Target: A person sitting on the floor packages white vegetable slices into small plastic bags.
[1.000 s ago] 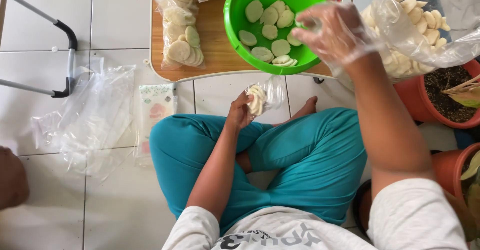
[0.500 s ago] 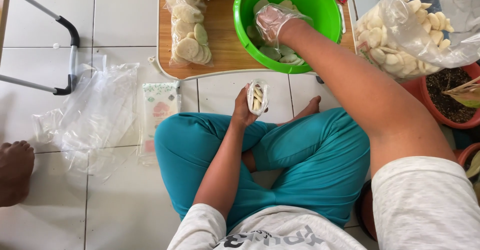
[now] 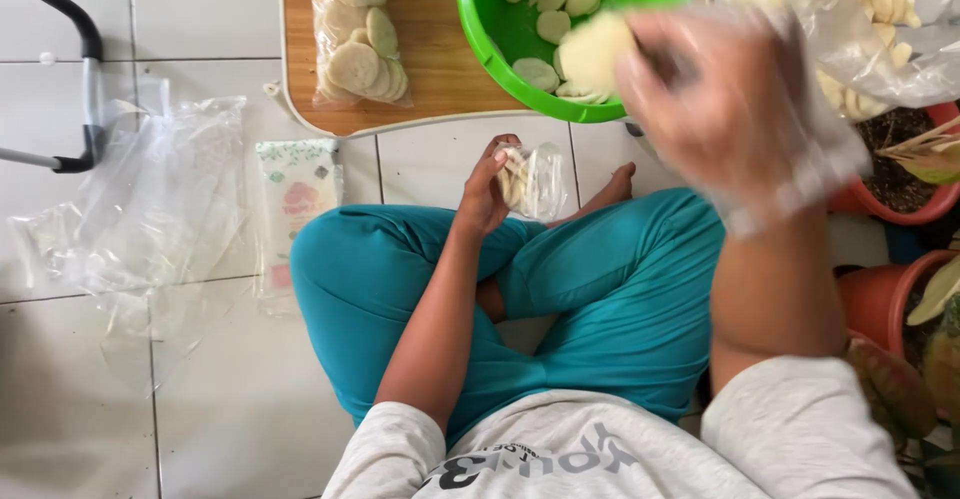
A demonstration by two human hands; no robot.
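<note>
We observe the left hand [image 3: 487,191] at frame centre, closed around a small clear plastic bag of pale round crackers [image 3: 530,181]. The right hand [image 3: 735,109], blurred and sheathed in clear plastic at upper right, grips pale round crackers [image 3: 595,51] beside the round green plastic bowl [image 3: 495,34] on the wooden board [image 3: 440,59].

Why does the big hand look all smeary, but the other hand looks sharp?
In the head view, the right hand, in a clear plastic glove, is smeared by motion blur, and the pale cracker it holds is blurred too; the left hand with its small bag of crackers is sharp; soft daylight, faint shadows on the floor tiles.
</note>
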